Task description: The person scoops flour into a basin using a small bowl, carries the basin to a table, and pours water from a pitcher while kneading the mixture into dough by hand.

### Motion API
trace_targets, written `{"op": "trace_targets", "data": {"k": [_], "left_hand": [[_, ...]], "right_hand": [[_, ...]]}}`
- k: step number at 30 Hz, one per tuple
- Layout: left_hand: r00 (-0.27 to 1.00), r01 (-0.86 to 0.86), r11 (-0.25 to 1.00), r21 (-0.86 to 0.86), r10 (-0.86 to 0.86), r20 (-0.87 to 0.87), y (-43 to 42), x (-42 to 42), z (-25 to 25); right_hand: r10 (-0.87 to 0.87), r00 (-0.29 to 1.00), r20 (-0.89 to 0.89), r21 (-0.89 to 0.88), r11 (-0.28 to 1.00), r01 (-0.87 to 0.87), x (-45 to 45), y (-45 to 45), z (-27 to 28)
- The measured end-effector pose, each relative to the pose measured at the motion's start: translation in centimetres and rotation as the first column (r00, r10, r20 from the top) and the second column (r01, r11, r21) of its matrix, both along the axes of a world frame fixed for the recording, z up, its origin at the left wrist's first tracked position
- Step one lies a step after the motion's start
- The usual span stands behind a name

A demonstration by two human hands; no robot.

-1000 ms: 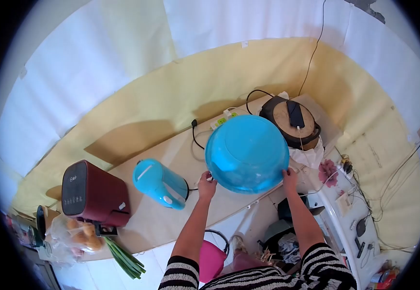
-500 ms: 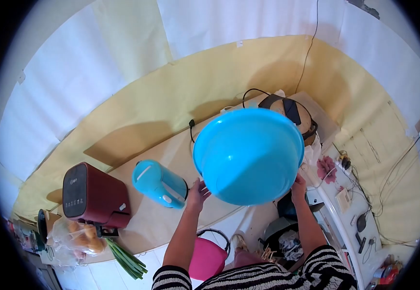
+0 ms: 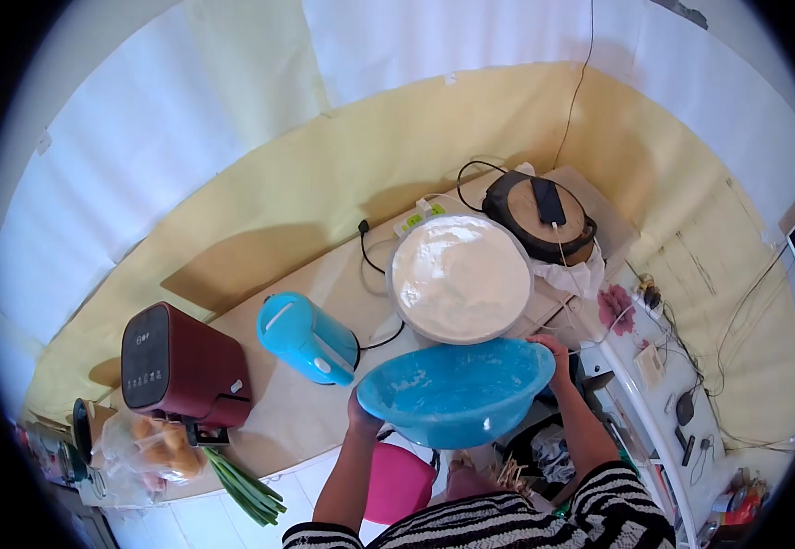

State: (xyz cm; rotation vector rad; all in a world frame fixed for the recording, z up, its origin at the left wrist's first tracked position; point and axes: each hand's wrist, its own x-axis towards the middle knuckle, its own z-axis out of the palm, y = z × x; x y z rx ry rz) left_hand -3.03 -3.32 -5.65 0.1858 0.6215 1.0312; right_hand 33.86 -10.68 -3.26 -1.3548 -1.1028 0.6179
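Note:
My left hand [image 3: 365,416] grips the left side of a light blue plastic basin [image 3: 457,403]. The right hand [image 3: 553,357] has hold of the opposite rim. The basin is held tilted in front of my body, its inside showing and smeared with whitish residue. Just beyond it, on the table, stands a wide bowl [image 3: 529,297] filled with a smooth, pale mass that looks like dough [image 3: 460,279]. A turquoise electric kettle [image 3: 306,334] is on the table to the left of the basin.
A dark red air fryer [image 3: 187,366], bagged food [image 3: 155,448] and green onions [image 3: 242,485] are at left. Behind right sits a round electric pan [image 3: 507,197] with a phone [image 3: 548,201] on top. A pink stool [image 3: 397,485] is below; a cluttered white desk [image 3: 663,403] stands right.
The basin, previously bottom-up over the bowl, has been lifted off, brought toward my body and turned so its inside shows. The bowl with the pale mass is now uncovered.

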Motion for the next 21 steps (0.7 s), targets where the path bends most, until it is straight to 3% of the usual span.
{"op": "trace_targets", "data": {"k": [1, 3, 7, 9, 10, 12, 16, 18, 19, 21], "left_hand": [[1.0, 0.004, 1.0, -0.003, -0.004, -0.002, -0.8, 0.2, 2.0], [0.996, 0.08, 0.955, -0.287, -0.066, 0.056, -1.8, 0.9, 6.6], [0.988, 0.151, 0.958, -0.246, -0.138, 0.07, -1.9, -0.1, 4.8], [0.974, 0.206, 0.978, -0.03, -0.207, -0.093, -2.1, -0.4, 4.2], [0.974, 0.208, 0.978, -0.03, -0.209, -0.091, -2.4, -0.5, 4.5], [0.964, 0.257, 0.959, -0.121, -0.263, -0.037, -3.1, -0.7, 5.5], [0.957, 0.283, 0.948, -0.146, -0.289, -0.016, -3.7, -0.6, 5.5], [0.965, 0.256, 0.952, -0.166, -0.26, -0.002, -3.9, -0.6, 4.9], [0.966, 0.254, 0.953, -0.167, -0.258, -0.003, -4.0, -0.7, 4.8], [0.966, 0.254, 0.954, -0.158, -0.257, 0.003, -4.2, -0.7, 4.6]], "right_hand": [[-0.004, 1.0, -0.002, -0.003, 1.0, 0.004, 0.0, -0.4, 0.1], [0.03, 0.995, -0.092, -0.073, 0.997, -0.037, 0.2, -1.0, 0.3], [0.015, 0.998, -0.069, -0.092, 0.996, -0.022, 0.4, -1.7, 0.0], [0.034, 0.999, -0.021, -0.067, 0.997, -0.036, 0.3, -2.0, 0.0], [0.032, 0.999, -0.02, -0.067, 0.997, -0.034, 0.3, -2.1, -0.3], [0.052, 0.933, -0.355, -0.089, 0.992, -0.089, 0.3, -2.3, -0.9], [-0.062, 0.831, -0.553, -0.223, 0.972, -0.076, 0.1, -2.8, -0.6], [0.048, 0.973, -0.225, -0.154, 0.984, -0.084, -0.1, -3.3, -0.2], [0.051, 0.973, -0.225, -0.154, 0.984, -0.087, -0.2, -3.4, -0.1], [0.063, 0.993, 0.098, -0.109, 0.993, -0.052, -0.2, -3.6, 0.1]]}}
